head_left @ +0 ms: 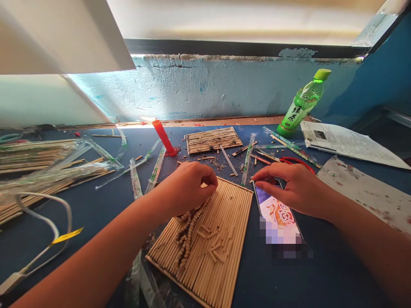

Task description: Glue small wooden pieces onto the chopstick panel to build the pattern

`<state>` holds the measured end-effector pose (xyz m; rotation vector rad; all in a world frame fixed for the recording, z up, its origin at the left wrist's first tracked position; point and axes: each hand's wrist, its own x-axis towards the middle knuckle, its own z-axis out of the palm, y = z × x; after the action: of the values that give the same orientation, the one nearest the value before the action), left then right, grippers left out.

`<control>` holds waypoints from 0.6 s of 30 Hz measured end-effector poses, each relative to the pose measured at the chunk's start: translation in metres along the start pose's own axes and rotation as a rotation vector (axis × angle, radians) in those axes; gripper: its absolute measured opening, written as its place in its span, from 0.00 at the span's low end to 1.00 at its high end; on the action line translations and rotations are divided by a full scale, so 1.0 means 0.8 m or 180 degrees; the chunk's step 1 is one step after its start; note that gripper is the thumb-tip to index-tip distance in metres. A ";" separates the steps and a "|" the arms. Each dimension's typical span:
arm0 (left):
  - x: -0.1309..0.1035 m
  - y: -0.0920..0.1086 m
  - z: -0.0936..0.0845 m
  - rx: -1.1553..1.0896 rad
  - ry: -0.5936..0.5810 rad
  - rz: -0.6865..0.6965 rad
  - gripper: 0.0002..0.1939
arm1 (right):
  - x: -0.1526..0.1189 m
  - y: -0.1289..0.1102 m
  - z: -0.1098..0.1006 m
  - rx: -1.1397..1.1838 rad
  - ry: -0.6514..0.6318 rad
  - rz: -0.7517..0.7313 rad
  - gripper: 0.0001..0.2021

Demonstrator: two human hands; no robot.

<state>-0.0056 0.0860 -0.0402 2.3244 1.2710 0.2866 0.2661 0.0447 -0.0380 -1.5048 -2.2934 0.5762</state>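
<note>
A panel of wooden sticks laid side by side (231,222) lies at a slant on the table. Short cut stick pieces (213,246) are scattered on it, and a raised curving pattern of small stick bits (189,231) runs along its left half. My left hand (195,186) is over the panel's upper left, its fingers pinched together; what they hold is hidden. To the right, my right hand (285,186) is above a phone (279,214) showing a picture. Its thumb and forefinger close on what looks like a small piece of stick (251,181).
A lit red candle (162,137) stands behind the panel, beside a smaller stick panel (213,140) with dark marks. Red-handled tool (302,161), green bottle (302,105) and papers (353,143) are at right. Bundled sticks (38,154), plastic wrappers (156,171) and a white cable (48,220) lie left.
</note>
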 end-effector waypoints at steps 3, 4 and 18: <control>0.001 -0.001 0.000 0.0077 0.0172 0.0015 0.09 | 0.001 0.000 0.000 0.0008 -0.0004 -0.0006 0.11; 0.001 -0.002 0.001 0.0092 0.0187 0.0012 0.09 | 0.001 0.000 0.001 0.0004 0.0001 -0.0006 0.11; 0.002 0.002 0.002 0.0046 0.0001 -0.0033 0.09 | 0.000 0.000 0.000 -0.0019 -0.0009 -0.0021 0.10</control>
<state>-0.0034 0.0862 -0.0407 2.3294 1.2888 0.2752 0.2662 0.0444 -0.0384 -1.4996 -2.3035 0.5706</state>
